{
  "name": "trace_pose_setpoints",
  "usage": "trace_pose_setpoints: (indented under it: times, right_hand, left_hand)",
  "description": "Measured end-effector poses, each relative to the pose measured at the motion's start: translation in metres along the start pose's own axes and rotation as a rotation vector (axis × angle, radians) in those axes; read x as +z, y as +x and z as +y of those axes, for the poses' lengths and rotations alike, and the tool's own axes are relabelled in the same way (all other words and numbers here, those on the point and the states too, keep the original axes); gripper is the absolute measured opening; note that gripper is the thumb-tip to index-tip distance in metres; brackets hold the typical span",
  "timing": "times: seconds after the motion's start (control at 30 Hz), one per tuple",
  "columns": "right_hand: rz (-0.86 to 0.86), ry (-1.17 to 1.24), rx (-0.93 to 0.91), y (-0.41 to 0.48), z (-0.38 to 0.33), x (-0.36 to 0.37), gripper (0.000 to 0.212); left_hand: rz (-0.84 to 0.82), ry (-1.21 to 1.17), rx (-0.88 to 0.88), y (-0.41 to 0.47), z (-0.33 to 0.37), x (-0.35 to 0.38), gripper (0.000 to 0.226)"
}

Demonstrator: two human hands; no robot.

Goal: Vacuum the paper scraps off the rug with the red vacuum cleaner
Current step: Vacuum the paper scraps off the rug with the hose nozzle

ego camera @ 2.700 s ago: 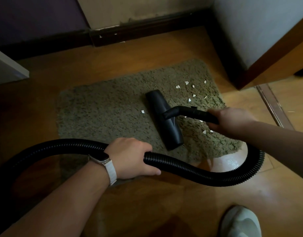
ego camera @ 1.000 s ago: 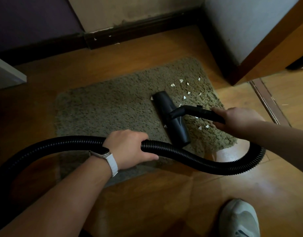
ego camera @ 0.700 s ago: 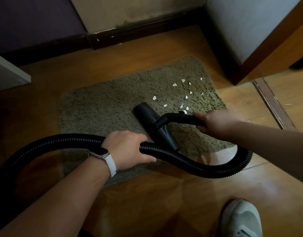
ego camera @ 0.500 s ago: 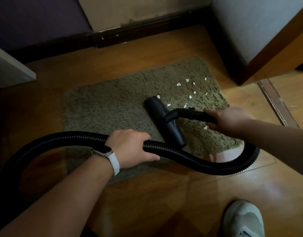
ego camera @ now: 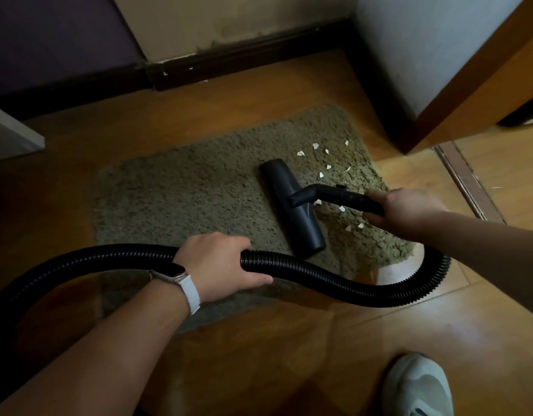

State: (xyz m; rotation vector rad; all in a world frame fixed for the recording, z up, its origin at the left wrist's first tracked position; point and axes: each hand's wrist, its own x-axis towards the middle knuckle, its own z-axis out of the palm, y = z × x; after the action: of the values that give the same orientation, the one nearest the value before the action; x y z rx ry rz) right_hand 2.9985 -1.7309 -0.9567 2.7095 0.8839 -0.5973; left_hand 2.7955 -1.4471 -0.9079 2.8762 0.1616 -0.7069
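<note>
An olive shaggy rug (ego camera: pixel 181 193) lies on the wooden floor. The black vacuum floor head (ego camera: pixel 289 202) rests on its right half. Several white paper scraps (ego camera: pixel 322 163) lie on the rug to the right of the head, and a few more lie under the wand near the rug's front right corner. My right hand (ego camera: pixel 406 210) grips the black wand (ego camera: pixel 346 197) behind the head. My left hand (ego camera: pixel 217 262), with a white-strapped watch, holds the ribbed black hose (ego camera: pixel 319 273) over the rug's front edge. The red vacuum body is out of view.
The hose loops right past the rug's corner (ego camera: pixel 433 274) and runs off to the left. A dark baseboard (ego camera: pixel 235 60) lines the far wall. A wooden door frame (ego camera: pixel 475 85) stands at the right. My white shoe (ego camera: pixel 415 385) is at the bottom right. A white object's corner (ego camera: pixel 13 136) juts in at the left.
The floor head was pulled back toward me and left, then pushed forward and right again across the rug. The scraps just left of the head are gone. My left hand kept its hold on the hose.
</note>
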Motion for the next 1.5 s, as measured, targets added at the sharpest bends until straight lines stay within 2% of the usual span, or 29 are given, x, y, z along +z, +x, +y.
trace_pose_setpoints:
  times: [0.3, 0.47, 0.67, 1.03, 1.3, 1.5]
  right_hand:
    - [0.052, 0.001, -0.094, 0.037, -0.044, -0.025, 0.025]
    - [0.008, 0.076, -0.053, 0.055, -0.054, -0.028, 0.025]
    - [-0.025, 0.182, -0.001, 0.064, -0.038, -0.021, 0.017]
    - [-0.038, 0.334, 0.125, 0.052, 0.0, -0.002, 0.019]
    - [-0.048, 0.215, 0.038, 0.051, -0.014, -0.009, 0.016]
    - [-0.07, 0.244, 0.096, 0.037, 0.003, -0.009, 0.015]
  left_hand:
    - [0.048, 0.028, -0.052, -0.01, -0.015, -0.007, 0.052]
    - [0.07, 0.033, -0.079, -0.015, -0.024, -0.008, 0.057]
    - [0.048, 0.013, -0.112, -0.017, -0.028, -0.007, 0.058]
    - [0.029, -0.005, -0.079, -0.004, -0.02, -0.004, 0.057]
    - [0.05, 0.017, -0.075, 0.001, -0.012, -0.003, 0.056]
    - [0.058, -0.032, -0.059, 0.011, -0.002, -0.002, 0.053]
